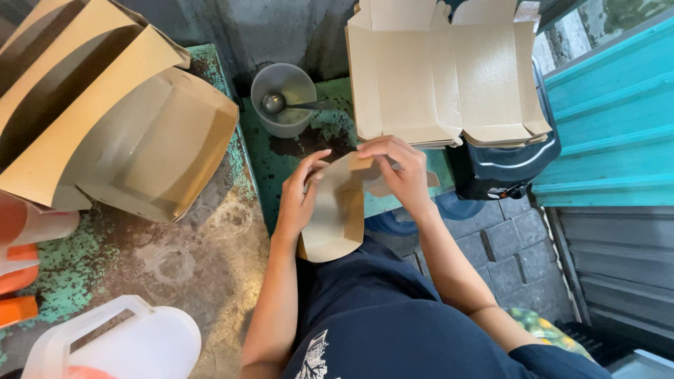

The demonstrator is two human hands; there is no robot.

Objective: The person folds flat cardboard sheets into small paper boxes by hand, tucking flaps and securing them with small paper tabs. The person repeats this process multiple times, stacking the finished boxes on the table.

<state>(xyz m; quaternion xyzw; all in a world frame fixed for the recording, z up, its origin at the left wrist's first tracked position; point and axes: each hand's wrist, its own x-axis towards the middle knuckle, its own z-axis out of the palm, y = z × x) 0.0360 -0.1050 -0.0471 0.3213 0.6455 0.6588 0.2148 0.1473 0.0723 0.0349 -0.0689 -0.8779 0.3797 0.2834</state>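
Both my hands hold one brown cardboard box blank [337, 217] in front of my chest, partly folded into shape. My left hand [300, 191] grips its left side wall with the fingers curled over the top edge. My right hand [397, 168] pinches a flap at its upper right corner. A stack of flat unfolded box blanks [442, 77] lies just beyond my hands. At the left, several folded boxes [105, 119] lie nested on their sides.
A grey cup [283, 98] with a metal spoon [275, 104] stands on the worn green and rusty table [203, 260]. A white plastic jug [116, 344] sits near the front left, orange containers [17, 274] at the far left. A black appliance [502, 168] and teal corrugated wall [618, 112] stand to the right.
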